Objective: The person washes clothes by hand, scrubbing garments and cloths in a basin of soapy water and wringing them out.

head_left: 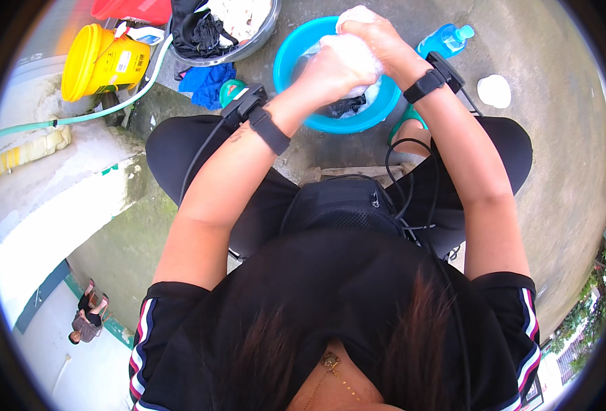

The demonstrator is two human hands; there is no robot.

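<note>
Above a round blue basin [385, 109], my two hands are close together and closed around a white, sudsy cloth [355, 14]. My left hand [337, 67] is the nearer and lower one, with white foam over its knuckles. Just beyond it and to the right, my right hand [380, 40] grips the same bunched cloth, part of which sticks out past the fingers. Inside the basin lie dark cloth [345, 107] and whitish suds, partly hidden under my hands. A dark strap with a small black device sits on each wrist.
A metal bowl [265, 34] of black and white laundry stands far left, with blue cloth [210, 85] beside it. Further left are a yellow bucket [104, 63] and a pale green hose [77, 118]. A blue bottle [445, 41] and white object [494, 91] are at right.
</note>
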